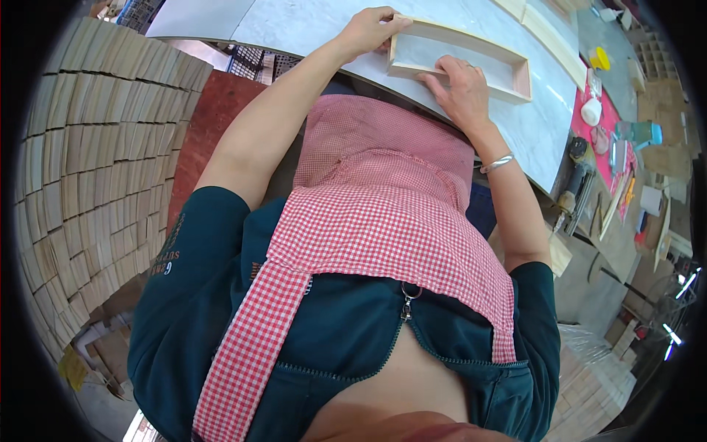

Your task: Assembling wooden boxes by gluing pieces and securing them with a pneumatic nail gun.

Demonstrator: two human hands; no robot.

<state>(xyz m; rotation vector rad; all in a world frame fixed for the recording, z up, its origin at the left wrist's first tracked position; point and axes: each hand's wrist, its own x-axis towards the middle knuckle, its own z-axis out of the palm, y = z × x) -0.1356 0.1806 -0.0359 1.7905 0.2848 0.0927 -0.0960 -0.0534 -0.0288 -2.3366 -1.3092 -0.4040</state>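
A long, narrow rectangular frame of pale wood (522, 79) rests on the white marbled tabletop (353, 22), near its front edge. My left hand (370, 32) grips the frame's left end, thumb on the top corner and fingers wrapped round the outside. Over the near long wall bends my right hand (465, 87), its fingers reaching inside and its thumb against the wall. The marbled surface shows through the frame's middle; whether a clear bottom is there I cannot tell. A silver bangle (497, 163) circles my right wrist.
Light wood strips (556, 48) lie along the table's right side. Beyond them are a power tool (574, 184), a white bottle (591, 112) and a yellow tub (599, 58). Tall stacks of wooden slats (103, 147) stand at left. A black plastic crate (254, 62) sits below the table.
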